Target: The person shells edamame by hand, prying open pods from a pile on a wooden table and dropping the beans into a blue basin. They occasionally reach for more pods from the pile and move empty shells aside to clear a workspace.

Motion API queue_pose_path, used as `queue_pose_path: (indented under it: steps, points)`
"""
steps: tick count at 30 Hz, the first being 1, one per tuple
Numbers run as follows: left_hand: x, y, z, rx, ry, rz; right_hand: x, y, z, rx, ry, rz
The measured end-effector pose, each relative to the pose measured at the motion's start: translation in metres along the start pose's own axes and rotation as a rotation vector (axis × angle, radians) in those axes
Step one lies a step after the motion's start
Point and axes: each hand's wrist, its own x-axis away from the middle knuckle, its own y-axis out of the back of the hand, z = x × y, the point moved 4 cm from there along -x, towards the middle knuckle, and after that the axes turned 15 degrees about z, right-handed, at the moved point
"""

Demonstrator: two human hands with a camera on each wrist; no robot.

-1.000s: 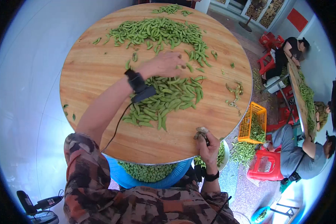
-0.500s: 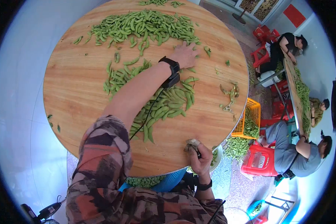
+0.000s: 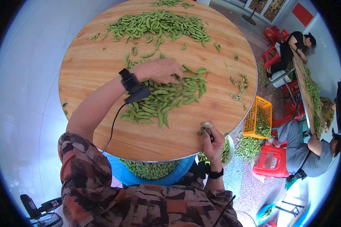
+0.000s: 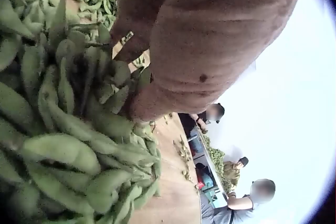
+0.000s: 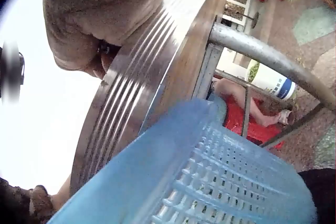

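My left hand [image 3: 163, 71] is over the nearer heap of green bean pods [image 3: 166, 100], its fingertips down among the pods. In the left wrist view the thumb and a finger [image 4: 144, 108] reach down, spread apart, at the edge of the pods [image 4: 60, 153]. My right hand [image 3: 213, 145] rests at the table's near right edge. Its fingers curl round a small grey-brown bundle [image 3: 205, 131]; I cannot tell what that is. In the right wrist view only part of the right hand [image 5: 100, 19] shows above the table rim, its fingertips hidden.
A larger pod heap [image 3: 161, 26] lies across the round table [image 3: 102, 72]. Brown scraps [image 3: 238, 89] lie at the right. Below the near edge is a blue basket [image 3: 117, 172] of small green beans. An orange crate [image 3: 250, 126] and red stool [image 3: 271, 160] stand right, near seated people.
My left hand went out to the far heap, then drew back to the nearer heap. The right hand keeps its hold at the table edge. The head view shifted and returned.
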Motion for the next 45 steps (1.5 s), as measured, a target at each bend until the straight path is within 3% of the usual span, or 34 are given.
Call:
queue_pose_path:
  steps: [4,6,10,12,15,17,20,22,23,25,31,35,38,40,41,43,45]
  points:
    - [0.040,0.000,-0.029,0.082,0.055,0.077,0.001,-0.001,0.001,-0.101,-0.065,-0.026]
    - [0.059,-0.003,-0.038,0.016,-0.028,-0.029,0.001,-0.001,0.003,-0.094,-0.061,-0.020]
    - [0.081,0.003,-0.064,0.116,-0.015,-0.073,0.002,-0.001,0.002,-0.087,-0.051,-0.015]
    - [0.075,0.010,-0.067,0.181,-0.001,-0.213,0.002,-0.001,0.003,-0.084,-0.055,-0.009]
    - [0.023,0.012,-0.058,0.142,0.039,-0.358,0.001,-0.001,0.003,-0.069,-0.058,0.003]
    - [-0.026,0.007,-0.053,-0.150,-0.059,-0.429,0.001,0.000,0.002,-0.052,-0.068,0.003]
    - [-0.109,-0.012,-0.014,-0.168,0.072,-0.502,0.002,0.000,0.000,-0.067,-0.067,-0.011]
    - [-0.148,-0.031,-0.006,-0.540,0.010,-0.110,0.002,0.000,0.001,-0.070,-0.030,-0.005]
    - [-0.151,-0.036,-0.007,-0.540,0.014,-0.113,0.001,0.001,-0.001,-0.069,-0.028,-0.001]
    - [-0.134,-0.037,-0.027,0.006,0.038,-0.196,0.002,0.000,-0.003,-0.025,0.029,0.012]
    - [-0.038,-0.057,-0.077,-0.146,0.022,-0.063,0.003,0.000,-0.002,-0.060,-0.036,-0.008]
    - [0.016,-0.063,-0.087,-0.298,0.007,-0.135,0.003,0.001,-0.004,-0.003,-0.044,-0.010]
    - [0.053,-0.058,-0.100,-0.281,0.185,-0.025,0.003,0.000,-0.005,-0.069,-0.021,-0.011]
    - [0.083,-0.045,-0.112,-0.254,0.006,-0.554,0.002,0.000,-0.005,-0.052,-0.015,-0.003]
    - [0.092,-0.049,-0.116,-0.251,0.010,-0.552,0.002,0.000,-0.004,-0.034,-0.012,-0.001]
    - [0.114,-0.053,-0.114,0.182,0.153,-0.729,0.002,0.000,-0.005,-0.071,-0.021,0.009]
    - [0.122,-0.071,-0.121,0.360,0.226,-0.753,0.000,-0.001,-0.004,-0.107,-0.032,0.017]
